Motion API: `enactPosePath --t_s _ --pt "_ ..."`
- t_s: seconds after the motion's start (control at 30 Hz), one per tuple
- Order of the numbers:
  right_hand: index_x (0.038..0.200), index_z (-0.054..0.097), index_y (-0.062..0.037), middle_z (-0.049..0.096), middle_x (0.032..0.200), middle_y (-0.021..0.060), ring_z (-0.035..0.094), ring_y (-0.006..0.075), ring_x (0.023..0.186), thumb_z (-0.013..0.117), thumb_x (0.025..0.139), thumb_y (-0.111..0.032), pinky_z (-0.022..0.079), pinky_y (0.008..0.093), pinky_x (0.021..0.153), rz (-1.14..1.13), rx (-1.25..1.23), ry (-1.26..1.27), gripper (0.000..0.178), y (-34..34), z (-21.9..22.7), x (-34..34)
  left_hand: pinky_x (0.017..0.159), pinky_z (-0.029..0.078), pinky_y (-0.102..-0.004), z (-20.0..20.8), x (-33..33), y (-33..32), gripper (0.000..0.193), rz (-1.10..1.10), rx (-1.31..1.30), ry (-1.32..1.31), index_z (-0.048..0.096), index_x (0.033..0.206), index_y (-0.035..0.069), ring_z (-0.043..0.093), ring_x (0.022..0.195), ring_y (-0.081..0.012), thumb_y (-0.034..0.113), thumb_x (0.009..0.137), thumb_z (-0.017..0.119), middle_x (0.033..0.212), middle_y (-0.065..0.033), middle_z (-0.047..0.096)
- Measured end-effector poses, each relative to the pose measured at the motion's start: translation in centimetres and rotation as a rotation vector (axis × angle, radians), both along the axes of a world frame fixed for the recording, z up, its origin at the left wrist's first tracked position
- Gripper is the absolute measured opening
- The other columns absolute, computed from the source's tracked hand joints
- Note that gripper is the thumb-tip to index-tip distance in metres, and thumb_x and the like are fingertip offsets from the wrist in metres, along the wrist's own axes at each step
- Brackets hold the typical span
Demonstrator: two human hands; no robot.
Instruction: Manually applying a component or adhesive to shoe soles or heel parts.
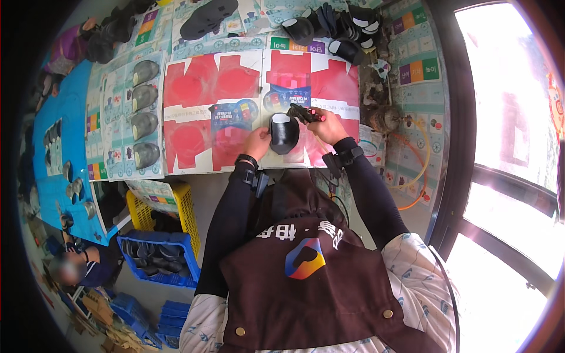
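At the near edge of the table, the fingers of my left hand [258, 145] pinch the left side of a black, rounded shoe piece [285, 136] with a whitish patch at its far end. My right hand [329, 126] is wrapped round a small dark spray gun [300, 113] with red parts. Its front end is just beyond the shoe piece's upper right corner; whether the two touch I cannot tell. Beneath both hands lies a printed sheet [191, 141] with red box shapes.
To the left, several dark shoe pieces [145, 126] stand in a column; more shoe pieces [297, 29] are heaped at the back. Orange hose [425, 185] loops at the right. Yellow [189, 212] and blue crates [191, 259] stand lower left, near another person [97, 265].
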State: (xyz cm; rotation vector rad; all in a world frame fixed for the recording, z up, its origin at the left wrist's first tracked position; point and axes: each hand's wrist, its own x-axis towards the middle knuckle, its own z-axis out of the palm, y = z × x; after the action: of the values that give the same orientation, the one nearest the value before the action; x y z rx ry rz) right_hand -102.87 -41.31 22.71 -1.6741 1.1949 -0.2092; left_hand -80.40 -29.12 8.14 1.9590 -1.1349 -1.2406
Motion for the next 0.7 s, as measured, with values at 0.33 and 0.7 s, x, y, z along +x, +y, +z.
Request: enactPosePath --t_s 0.33,0.7 --pt "0.107 0.066 0.0057 0.069 0.089 0.0227 0.067 0.0355 0.084 0.064 0.074 -0.009 0.051 0.0397 0.079 -0.011 0.062 0.057 0.036 -0.3 0.6 -1.0 0.084 0.054 -0.0354 0.4 -0.4 -0.1 0.035 -0.002 -0.029 -0.011 0.067 0.12 0.001 0.071 0.094 -0.0251 0.021 0.091 0.067 0.102 -0.0154 0.074" --pt "0.099 0.067 0.0049 0.068 0.083 0.0248 0.065 0.0392 0.076 0.067 0.074 -0.013 0.049 0.041 0.074 -0.016 0.139 0.1 0.03 0.6 -0.3 -3.8 0.081 0.055 -0.0323 2.8 -2.1 -0.2 0.035 -0.018 -0.006 0.019 0.065 0.122 0.001 0.072 0.09 -0.0191 0.019 0.092 0.064 0.098 -0.0102 0.074"
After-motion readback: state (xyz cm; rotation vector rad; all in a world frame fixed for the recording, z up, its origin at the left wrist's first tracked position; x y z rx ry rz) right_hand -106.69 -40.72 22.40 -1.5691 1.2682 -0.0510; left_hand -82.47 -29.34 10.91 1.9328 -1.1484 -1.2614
